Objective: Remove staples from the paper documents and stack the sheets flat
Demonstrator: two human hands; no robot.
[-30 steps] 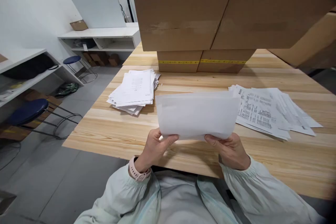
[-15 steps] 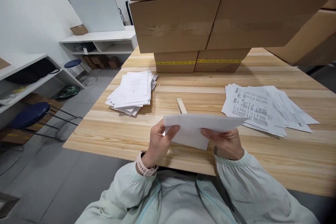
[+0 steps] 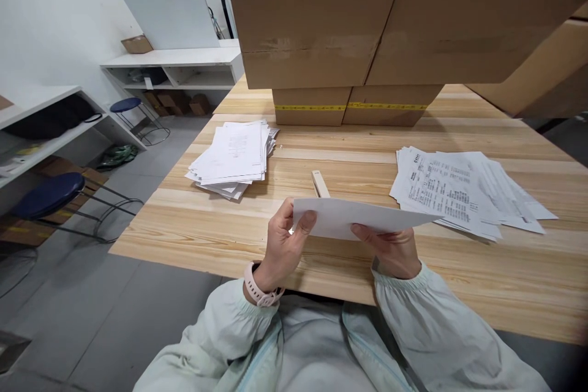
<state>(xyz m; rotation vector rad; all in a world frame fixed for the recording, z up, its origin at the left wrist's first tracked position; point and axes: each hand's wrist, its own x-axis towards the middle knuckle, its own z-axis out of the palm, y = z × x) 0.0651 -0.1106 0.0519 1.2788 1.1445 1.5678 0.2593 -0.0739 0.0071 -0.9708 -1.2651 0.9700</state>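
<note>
We see the left hand (image 3: pixel 285 239) and the right hand (image 3: pixel 395 251) both closed on the white paper (image 3: pixel 337 218), thumbs on top, one at each side, held above the near part of the table (image 3: pixel 459 300). As we judge it, the work on this paper is under way: it is in hand and not yet laid on either the left pile (image 3: pixel 236 156) or the right pile (image 3: pixel 452 190). How many papers are done or left we cannot tell from the piles. What looks like a stapler (image 3: pixel 320 184) lies just beyond the paper, untouched, its near end hidden. The fingers under the paper are mostly out of sight, we cannot tell whether it is one sheet or several, and the print on the right pile is too small to read.
</note>
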